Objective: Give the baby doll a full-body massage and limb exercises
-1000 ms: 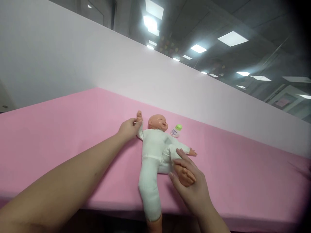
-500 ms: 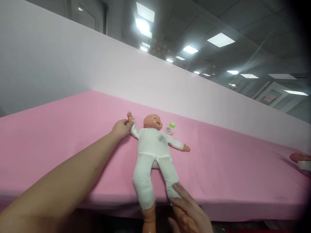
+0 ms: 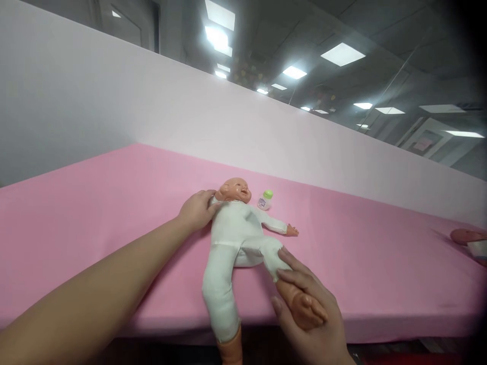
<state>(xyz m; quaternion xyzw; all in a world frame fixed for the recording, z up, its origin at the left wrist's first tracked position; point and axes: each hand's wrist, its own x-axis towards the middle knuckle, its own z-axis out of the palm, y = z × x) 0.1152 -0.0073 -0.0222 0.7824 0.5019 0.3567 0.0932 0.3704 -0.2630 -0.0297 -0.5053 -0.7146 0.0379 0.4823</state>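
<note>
A baby doll (image 3: 232, 223) in a white cloth top and trousers lies on its back on the pink-covered surface (image 3: 373, 253), its legs reaching over the near edge. My left hand (image 3: 200, 209) is closed round the doll's arm on the left, close to the shoulder, and mostly hides that arm. Cupped under the other leg, my right hand (image 3: 315, 309) holds it by the lower leg and foot, with the knee raised and bent. Beside the doll's head stands a small clear bottle (image 3: 264, 204) with a green cap.
A pale wall or partition (image 3: 228, 121) rises along the back and left. Part of another doll (image 3: 466, 237) shows at the far right edge. Below the near edge it is dark, with something red (image 3: 414, 359) at the lower right.
My left hand has slid from the doll's wrist towards its shoulder, and the raised arm has come down out of sight. My right hand has lifted the leg up and to the right.
</note>
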